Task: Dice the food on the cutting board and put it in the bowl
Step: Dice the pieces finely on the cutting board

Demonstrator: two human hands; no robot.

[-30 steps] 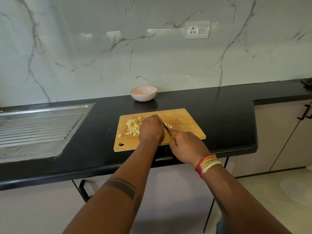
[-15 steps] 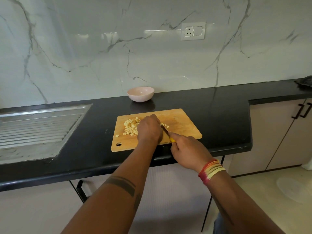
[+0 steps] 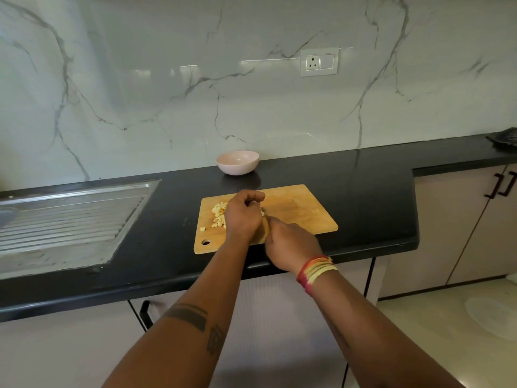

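Note:
A wooden cutting board point(image 3: 302, 214) lies on the black counter. Pale yellow diced food point(image 3: 219, 214) is heaped on its left part. My left hand point(image 3: 242, 217) sits over the food with fingers curled, covering whatever piece it holds down. My right hand point(image 3: 291, 245) grips the knife point(image 3: 265, 217) just right of the left hand; only a sliver of the blade shows and the handle is hidden in the fist. A pink bowl point(image 3: 237, 163) stands behind the board near the wall, with nothing visible inside.
A steel sink drainboard point(image 3: 67, 219) is set into the counter point(image 3: 363, 197) at the left. Cabinet doors with black handles point(image 3: 500, 186) stand at the right. A dark object point(image 3: 503, 138) lies at the far right counter end. A wall socket point(image 3: 319, 62) is above.
My right hand has moved closer to the left hand, so the knife's yellow handle and most of the blade are now hidden. The view has shifted slightly.

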